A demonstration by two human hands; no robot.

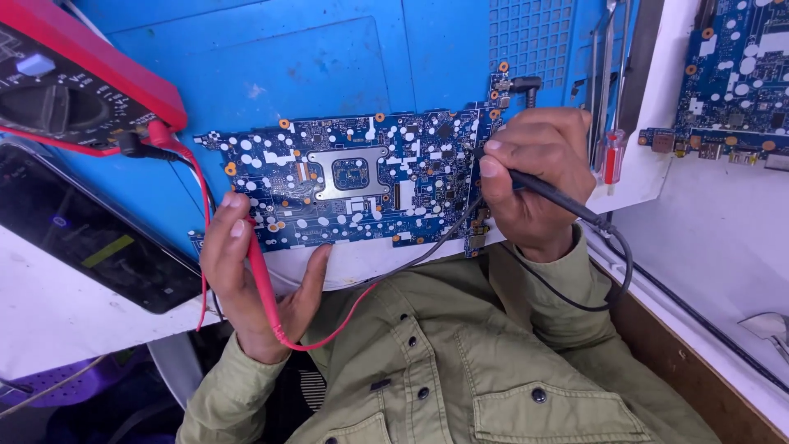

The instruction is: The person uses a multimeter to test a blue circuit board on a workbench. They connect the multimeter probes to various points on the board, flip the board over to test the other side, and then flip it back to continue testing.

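— Two probes, one in each of our hands. Our left hand (251, 275) pinches the red probe (261, 279) between thumb and fingers, tip down near the lower left edge of the board (362, 185). Our right hand (534, 177) grips the black probe (546, 191) like a pen, fingers closed tight round it, tip at the board's right edge.

— And the board, where does it sit?

— Flat on the blue mat (329, 66), between our hands, with the meter (74, 78) at the upper left. We judge it light and stiff but fragile: thin, crowded with tiny parts and a bare chip in the metal frame (352, 173).

— So where would we take hold of it?

— By the bare edges only, we think, never across the components. The probes look light and slim; their leads (608, 271) are soft and could drag, so a firm pen grip close to the tip seems best.

— Anything else close by?

— A screwdriver (612, 156) beside our right hand, and a second board (731, 74) at the upper right.
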